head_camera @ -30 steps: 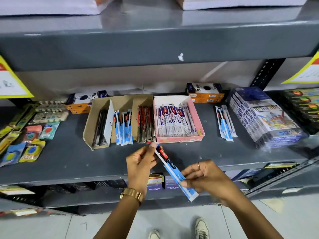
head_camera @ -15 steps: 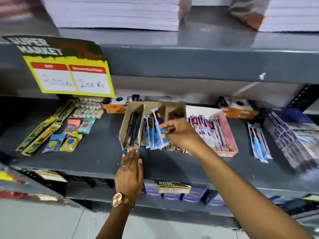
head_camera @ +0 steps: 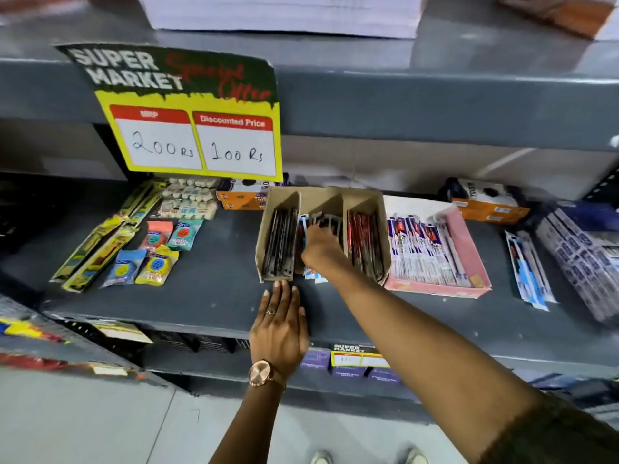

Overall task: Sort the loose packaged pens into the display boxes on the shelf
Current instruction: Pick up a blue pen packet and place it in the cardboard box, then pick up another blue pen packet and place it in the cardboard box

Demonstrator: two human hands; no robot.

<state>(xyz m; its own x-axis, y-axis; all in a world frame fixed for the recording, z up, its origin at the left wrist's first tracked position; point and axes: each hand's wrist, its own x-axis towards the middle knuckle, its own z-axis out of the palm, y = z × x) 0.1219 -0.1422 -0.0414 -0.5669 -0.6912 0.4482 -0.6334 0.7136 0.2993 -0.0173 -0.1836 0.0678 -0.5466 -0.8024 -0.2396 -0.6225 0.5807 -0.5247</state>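
Right hand [head_camera: 321,251] curled among blue pen packets [head_camera: 305,226] in cardboard box [head_camera: 326,196], grip unclear, left hand [head_camera: 279,324] flat, open, pink box [head_camera: 469,252] beside.

A brown cardboard display box [head_camera: 363,202] on the grey shelf [head_camera: 207,289] holds dark, blue-white and red packaged pens in three compartments. Beside it, touching, a pink box [head_camera: 469,249] holds white-blue packs; two loose blue packs [head_camera: 529,269] lie flat further right.

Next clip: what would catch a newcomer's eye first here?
The yellow price sign hanging from the upper shelf at left dominates. Below it, the right hand reaches into the middle slot of the brown display box, while the left hand lies flat on the shelf edge.
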